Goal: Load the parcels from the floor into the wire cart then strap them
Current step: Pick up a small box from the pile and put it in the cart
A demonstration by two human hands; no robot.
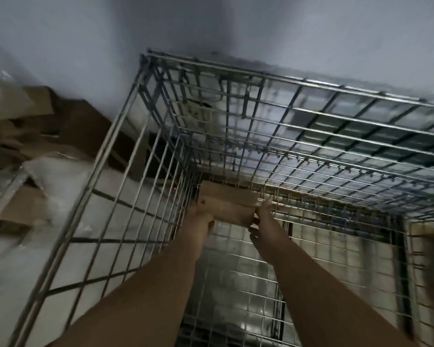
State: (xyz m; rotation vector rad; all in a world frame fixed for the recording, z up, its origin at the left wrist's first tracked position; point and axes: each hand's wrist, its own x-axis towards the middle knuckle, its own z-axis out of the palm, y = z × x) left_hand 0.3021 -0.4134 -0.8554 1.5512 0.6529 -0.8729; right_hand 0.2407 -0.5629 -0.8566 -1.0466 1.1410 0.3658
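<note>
A small brown cardboard parcel (227,202) is deep inside the wire cart (125,156), near its far-left bottom corner. Both my arms reach down into the cart. My left hand (201,221) grips the parcel's left end, with fingers curled under it. My right hand (263,220) holds the parcel's right end, thumb up along its side. The parcel is close to the cart's wire floor; I cannot tell whether it touches.
Outside the cart on the left lies a pile of flattened cardboard (60,126) and clear plastic wrap (60,186) on the floor. A pale wall (261,26) stands behind the cart. The cart's wire sides rise on all sides around my arms.
</note>
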